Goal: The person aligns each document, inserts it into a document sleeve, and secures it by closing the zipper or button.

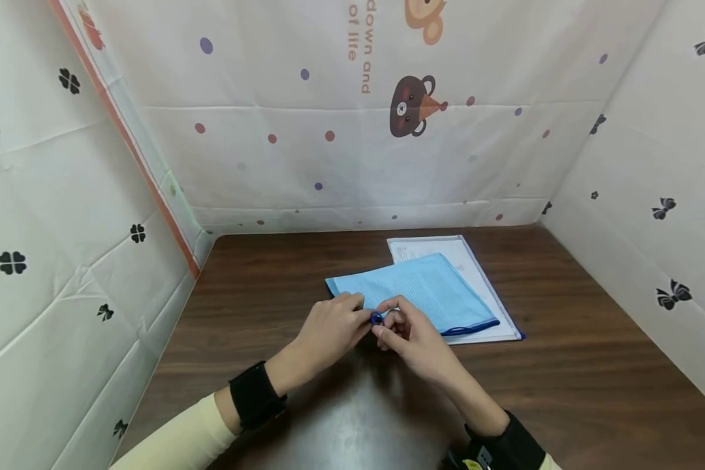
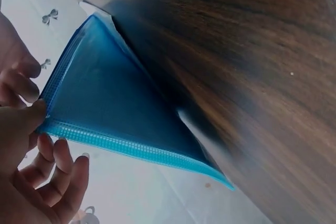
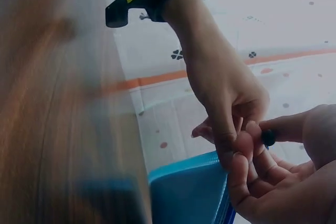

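Observation:
A light blue zip document pouch (image 1: 417, 287) is tilted up at its near left corner. My left hand (image 1: 331, 326) pinches that corner, its thumb pressed on the mesh-like edge in the left wrist view. A small dark blue pull loop (image 1: 376, 318) shows between the two hands at the corner. My right hand (image 1: 414, 339) holds the loop between bent index finger and thumb, its other fingers curled. In the right wrist view the loop (image 3: 268, 137) is a dark spot by the fingertips, and the fingers hide part of the pouch (image 3: 189, 187).
Beneath the blue pouch lies a white pouch (image 1: 487, 294) with blue trim, printed paper showing through. Both are toward the back of the brown wooden table (image 1: 270, 274). Printed white cloth walls (image 1: 258, 163) enclose the table at the back and both sides.

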The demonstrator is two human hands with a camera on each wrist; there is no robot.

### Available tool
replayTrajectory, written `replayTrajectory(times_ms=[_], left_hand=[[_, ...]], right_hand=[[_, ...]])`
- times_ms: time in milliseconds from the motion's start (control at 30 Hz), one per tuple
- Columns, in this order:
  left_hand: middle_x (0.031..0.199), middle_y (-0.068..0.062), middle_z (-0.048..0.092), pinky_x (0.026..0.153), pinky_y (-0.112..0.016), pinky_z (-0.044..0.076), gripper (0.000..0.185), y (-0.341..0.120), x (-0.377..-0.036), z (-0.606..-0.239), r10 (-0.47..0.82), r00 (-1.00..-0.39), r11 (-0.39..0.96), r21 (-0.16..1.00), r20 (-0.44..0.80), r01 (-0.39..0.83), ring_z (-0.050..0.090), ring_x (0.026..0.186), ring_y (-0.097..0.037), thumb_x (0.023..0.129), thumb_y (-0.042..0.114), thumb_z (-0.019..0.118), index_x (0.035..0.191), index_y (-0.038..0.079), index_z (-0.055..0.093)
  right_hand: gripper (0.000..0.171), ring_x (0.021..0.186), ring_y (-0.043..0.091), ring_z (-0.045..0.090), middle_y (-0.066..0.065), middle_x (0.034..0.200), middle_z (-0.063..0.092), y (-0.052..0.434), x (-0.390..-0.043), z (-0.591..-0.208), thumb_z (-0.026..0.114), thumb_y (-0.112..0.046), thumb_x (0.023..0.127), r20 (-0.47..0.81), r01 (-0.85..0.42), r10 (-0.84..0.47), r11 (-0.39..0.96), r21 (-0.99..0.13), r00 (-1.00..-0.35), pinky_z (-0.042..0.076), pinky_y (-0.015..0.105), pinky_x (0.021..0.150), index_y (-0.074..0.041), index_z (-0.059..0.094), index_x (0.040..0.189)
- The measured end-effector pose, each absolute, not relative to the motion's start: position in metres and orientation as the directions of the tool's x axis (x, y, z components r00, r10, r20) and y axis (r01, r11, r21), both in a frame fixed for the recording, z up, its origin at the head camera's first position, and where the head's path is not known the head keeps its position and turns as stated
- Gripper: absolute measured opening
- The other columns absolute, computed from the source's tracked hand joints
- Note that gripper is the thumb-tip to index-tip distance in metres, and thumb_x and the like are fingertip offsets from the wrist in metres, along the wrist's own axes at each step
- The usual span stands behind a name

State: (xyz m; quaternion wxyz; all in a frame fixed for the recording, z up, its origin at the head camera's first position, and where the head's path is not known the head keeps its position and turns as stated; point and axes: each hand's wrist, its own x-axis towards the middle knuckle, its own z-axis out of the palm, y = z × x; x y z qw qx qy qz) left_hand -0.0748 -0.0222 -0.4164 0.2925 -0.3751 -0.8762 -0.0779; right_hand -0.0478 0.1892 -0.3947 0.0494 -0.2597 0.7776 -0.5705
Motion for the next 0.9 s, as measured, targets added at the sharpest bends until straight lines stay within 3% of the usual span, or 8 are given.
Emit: replayTrajectory(times_ms=[133,267,567,767,900], left_hand=[[0.092,0.002,0.057,0.055,-0.019,0.044,0.015,-0.024,-0.077,-0.415,0.616,-0.539,0.697,-0.078,0.575,0.713,0.054,0.076,-0.010,0.098,0.029,0.080,0.107,0.017,0.084],[0.092,0.002,0.056,0.055,-0.018,0.045,0.019,-0.026,-0.078,-0.416,0.604,-0.544,0.698,-0.057,0.583,0.714,0.054,0.076,-0.009,0.095,0.030,0.083,0.108,0.016,0.084],[0.090,0.003,0.059,0.057,-0.018,0.049,0.015,-0.023,-0.074,-0.414,0.636,-0.500,0.661,-0.081,0.588,0.746,0.058,0.074,-0.007,0.098,0.029,0.080,0.105,0.015,0.084],[0.086,0.003,0.061,0.057,-0.019,0.049,0.012,-0.016,-0.070,-0.415,0.651,-0.496,0.657,-0.099,0.575,0.747,0.059,0.069,-0.007,0.096,0.026,0.082,0.101,0.016,0.084],[0.081,0.004,0.059,0.052,-0.019,0.045,0.006,-0.013,-0.069,-0.416,0.645,-0.484,0.663,-0.118,0.591,0.739,0.056,0.063,-0.006,0.095,0.023,0.082,0.094,0.018,0.083]], right_hand=[[0.027,0.069,0.020,0.061,0.001,0.080,0.062,0.193,-0.046,-0.392,0.066,-0.011,0.106,0.234,-0.402,-0.449,0.328,-0.855,-0.863,0.052,0.030,0.065,-0.007,0.059,0.132],[0.027,0.064,0.012,0.053,-0.002,0.078,0.058,0.202,-0.046,-0.387,0.065,-0.010,0.106,0.225,-0.439,-0.470,0.415,-0.797,-0.854,0.047,0.028,0.060,-0.007,0.062,0.133],[0.024,0.057,0.013,0.054,0.002,0.074,0.059,0.217,-0.052,-0.379,0.057,-0.012,0.109,0.052,-0.410,-0.635,0.432,-0.803,-0.771,0.050,0.028,0.058,-0.002,0.065,0.129],[0.020,0.053,0.012,0.051,-0.001,0.066,0.054,0.210,-0.052,-0.384,0.061,-0.028,0.110,0.068,-0.398,-0.580,0.465,-0.791,-0.812,0.046,0.029,0.055,-0.010,0.071,0.109],[0.016,0.057,0.007,0.044,-0.007,0.066,0.047,0.201,-0.051,-0.390,0.067,-0.022,0.107,0.175,-0.450,-0.503,0.500,-0.740,-0.846,0.038,0.025,0.054,-0.012,0.070,0.094]])
